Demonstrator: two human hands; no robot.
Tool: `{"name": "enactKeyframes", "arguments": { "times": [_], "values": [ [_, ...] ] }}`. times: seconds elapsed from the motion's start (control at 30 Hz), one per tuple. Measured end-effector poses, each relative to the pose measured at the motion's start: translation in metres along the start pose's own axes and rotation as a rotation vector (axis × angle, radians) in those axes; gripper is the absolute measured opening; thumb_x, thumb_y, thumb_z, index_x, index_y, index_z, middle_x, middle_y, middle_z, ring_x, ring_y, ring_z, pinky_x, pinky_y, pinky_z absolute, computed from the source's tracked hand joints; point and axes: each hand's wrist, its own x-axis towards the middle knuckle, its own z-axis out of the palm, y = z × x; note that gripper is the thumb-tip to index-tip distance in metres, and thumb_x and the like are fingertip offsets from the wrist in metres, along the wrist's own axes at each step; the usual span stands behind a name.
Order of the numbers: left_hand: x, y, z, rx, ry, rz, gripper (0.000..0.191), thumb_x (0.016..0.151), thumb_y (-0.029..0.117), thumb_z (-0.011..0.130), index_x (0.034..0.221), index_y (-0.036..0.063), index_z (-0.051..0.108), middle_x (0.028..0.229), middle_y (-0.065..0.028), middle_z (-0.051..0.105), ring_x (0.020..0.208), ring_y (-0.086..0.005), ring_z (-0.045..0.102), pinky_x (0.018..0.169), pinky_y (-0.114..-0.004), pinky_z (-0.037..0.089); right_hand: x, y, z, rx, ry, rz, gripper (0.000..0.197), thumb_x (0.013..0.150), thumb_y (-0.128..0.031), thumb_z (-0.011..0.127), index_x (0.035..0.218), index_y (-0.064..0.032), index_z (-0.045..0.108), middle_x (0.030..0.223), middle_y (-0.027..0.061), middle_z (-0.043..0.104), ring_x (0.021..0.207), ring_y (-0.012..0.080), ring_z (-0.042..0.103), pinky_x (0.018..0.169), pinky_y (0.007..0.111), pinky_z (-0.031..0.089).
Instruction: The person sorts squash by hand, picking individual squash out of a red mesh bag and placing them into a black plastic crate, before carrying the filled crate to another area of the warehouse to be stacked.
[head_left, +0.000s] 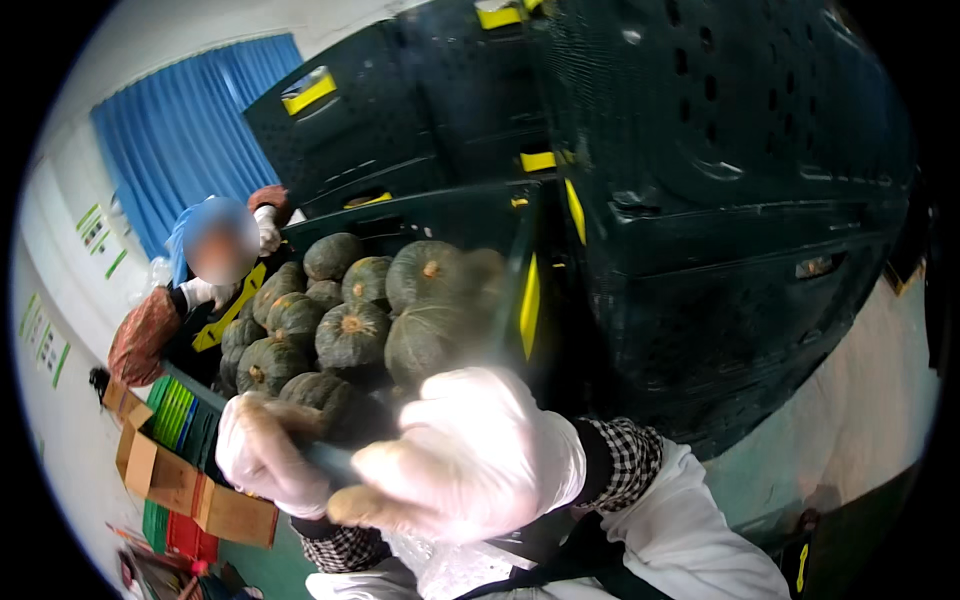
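Note:
Both my hands wear white gloves and are at the near rim of a dark green plastic bin (517, 262) filled with dark green pumpkins (351, 334). My left hand (270, 450) is bent beside the nearest pumpkins; whether it touches one is unclear. Large and close to the camera, my right hand (465, 457) points its fingertips left, towards my left hand. A blurred bluish patch lies between the two hands, and what it is cannot be told. Neither palm shows, so anything under the fingers is hidden. Blur also covers the pumpkins at the bin's right side.
Across the bin, a person in a blue cap (217, 240) has gloved hands on its rim. Large dark green bins (735, 300) stand stacked at the right and behind. Open cardboard boxes (176, 472) and a red crate (191, 536) are at the lower left.

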Motion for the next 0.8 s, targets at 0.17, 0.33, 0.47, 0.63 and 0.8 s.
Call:
{"name": "enactKeyframes", "arguments": {
  "times": [0.17,0.33,0.47,0.63,0.8],
  "values": [
    [-0.009,-0.021,-0.01,-0.28,0.339,-0.348,0.055,0.103,0.019,0.039,0.054,0.0009,0.058,0.048,-0.0075,0.055,0.045,-0.0143,0.048,0.05,-0.028,0.036,0.011,-0.017,0.003,-0.138,-0.012,-0.101,0.024,0.087,-0.028,0.072,0.081,-0.0063,0.063,0.053,0.0007,0.047,0.042,0.0175,0.05,0.041,0.032,0.036],
    [-0.005,-0.015,-0.009,-0.304,0.391,-0.6,0.056,0.103,0.022,0.043,0.053,0.0001,0.057,0.047,-0.0069,0.054,0.043,-0.0131,0.046,0.05,-0.027,0.035,0.014,-0.024,0.004,-0.128,-0.036,-0.096,0.016,0.088,-0.017,0.068,0.083,-0.004,0.058,0.054,0.0001,0.043,0.042,0.0176,0.048,0.041,0.031,0.038],
    [-0.001,-0.011,-0.011,-0.284,0.378,-0.675,0.058,0.103,0.025,0.046,0.052,-0.0006,0.056,0.047,-0.0065,0.054,0.042,-0.0121,0.044,0.05,-0.027,0.034,0.007,-0.021,0.016,-0.153,-0.017,-0.12,0.016,0.087,-0.014,0.067,0.083,-0.0019,0.057,0.054,-0.0011,0.04,0.043,0.0169,0.046,0.042,0.031,0.037],
    [-0.013,-0.013,-0.004,-0.259,0.383,-0.545,0.057,0.1,0.032,0.055,0.051,0.0018,0.057,0.046,-0.006,0.055,0.038,-0.011,0.042,0.046,-0.027,0.033,-0.007,-0.026,0.018,-0.195,-0.186,-0.041,0.019,0.087,-0.017,0.066,0.091,0.0003,0.058,0.058,0.0006,0.045,0.048,0.0165,0.048,0.047,0.032,0.039],
    [-0.017,-0.036,-0.008,-0.206,0.157,-0.369,0.056,0.102,0.028,0.051,0.051,0.0058,0.056,0.045,-0.0041,0.055,0.036,-0.01,0.044,0.045,-0.026,0.034,-0.023,-0.053,0.047,-0.612,-0.07,0.191,0.039,0.087,-0.022,0.069,0.115,0.0024,0.061,0.088,0.0071,0.062,0.079,0.0195,0.06,0.077,0.041,0.048]
  ]
}}
